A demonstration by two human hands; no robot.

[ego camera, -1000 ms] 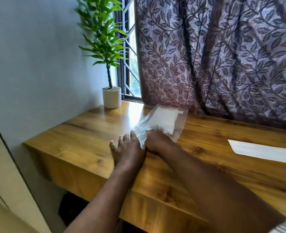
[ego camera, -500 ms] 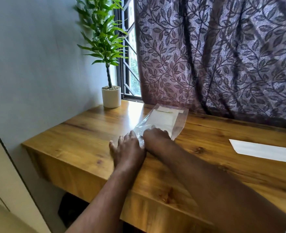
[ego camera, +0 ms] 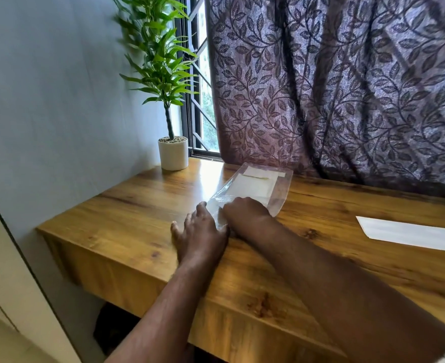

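Observation:
A clear plastic sleeve [ego camera: 281, 191] with a white sheet [ego camera: 252, 186] inside lies on the wooden table [ego camera: 137, 205], its far end near the curtain. My right hand [ego camera: 245, 212] sits on the sleeve's near end, fingers curled down over the crinkled plastic there; the fingertips are hidden. My left hand [ego camera: 199, 231] lies flat on the table just left of it, fingers straight, the forefinger touching the sleeve's near corner.
A potted green plant [ego camera: 172, 153] stands at the back left by the window. A patterned purple curtain [ego camera: 347, 87] hangs behind the table. A white paper [ego camera: 410, 233] lies at the right. The table's left edge is close to the wall.
My right hand has crept slightly forward on the sleeve's near end. The left hand stays flat in the same place.

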